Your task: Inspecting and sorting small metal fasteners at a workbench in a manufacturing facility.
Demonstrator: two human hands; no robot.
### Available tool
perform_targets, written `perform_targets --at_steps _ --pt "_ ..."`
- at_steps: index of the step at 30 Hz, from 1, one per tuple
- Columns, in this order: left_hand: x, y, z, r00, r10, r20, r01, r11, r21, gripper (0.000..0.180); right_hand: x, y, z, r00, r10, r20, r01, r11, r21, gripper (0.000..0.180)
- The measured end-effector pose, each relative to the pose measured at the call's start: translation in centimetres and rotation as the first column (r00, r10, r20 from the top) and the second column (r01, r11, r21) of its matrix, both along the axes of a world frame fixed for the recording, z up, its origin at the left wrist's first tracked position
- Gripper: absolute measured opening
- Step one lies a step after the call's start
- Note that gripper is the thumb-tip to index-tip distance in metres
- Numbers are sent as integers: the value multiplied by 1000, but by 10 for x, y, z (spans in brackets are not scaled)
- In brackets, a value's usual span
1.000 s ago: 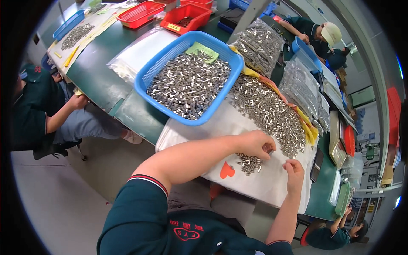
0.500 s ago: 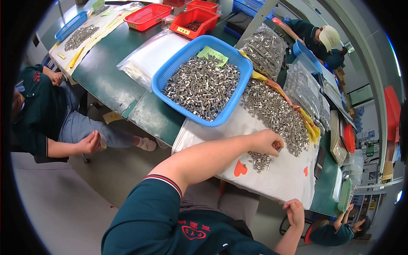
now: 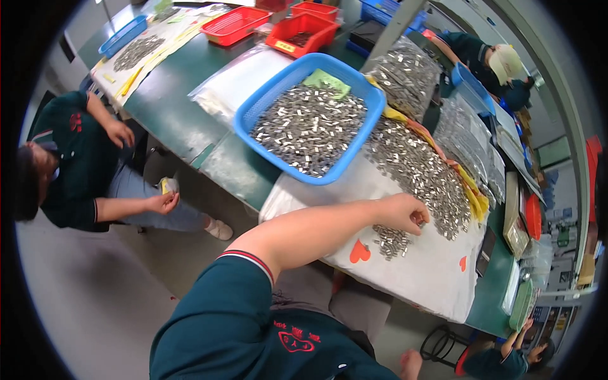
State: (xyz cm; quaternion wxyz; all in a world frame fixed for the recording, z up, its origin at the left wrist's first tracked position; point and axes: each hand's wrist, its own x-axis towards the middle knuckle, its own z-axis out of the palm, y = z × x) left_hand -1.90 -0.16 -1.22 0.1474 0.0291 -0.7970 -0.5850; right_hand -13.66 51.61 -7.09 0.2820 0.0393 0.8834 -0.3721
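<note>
My left hand (image 3: 405, 214) hangs over the white cloth (image 3: 304, 209), its thumb and fingers curled together. A metallic glint shows at the fingertips, but what they hold is too small to make out. Just below it lies a small heap of short silvery metal cylinders (image 3: 392, 243). Beyond the fingers spreads a larger pile of similar cylinders (image 3: 427, 177). My right hand (image 3: 410, 364) is down at the lower edge, blurred and mostly cut off, so its fingers cannot be read.
A blue basket (image 3: 244, 114) full of metal pieces stands left of the pile. Bulging clear bags (image 3: 405, 76) lie behind a yellow-orange cloth strip (image 3: 465, 183). Red trays (image 3: 235, 25) are at the back. A co-worker (image 3: 76, 158) sits at left; others are at right.
My right hand has dropped from beside the cloth to the lower edge. My left hand stays almost in place over the cylinders. The co-worker at left has moved their hands; the view has shifted slightly.
</note>
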Motion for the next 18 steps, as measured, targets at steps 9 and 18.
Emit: perform_targets --at_steps 9,18 --pt "12 -3 6 986 -33 163 19 996 83 39 -23 -269 129 745 401 -532 -573 794 -204 12" --pt "9 -1 11 955 -168 244 117 970 211 32 -21 -431 78 116 577 -808 -862 463 207 14"
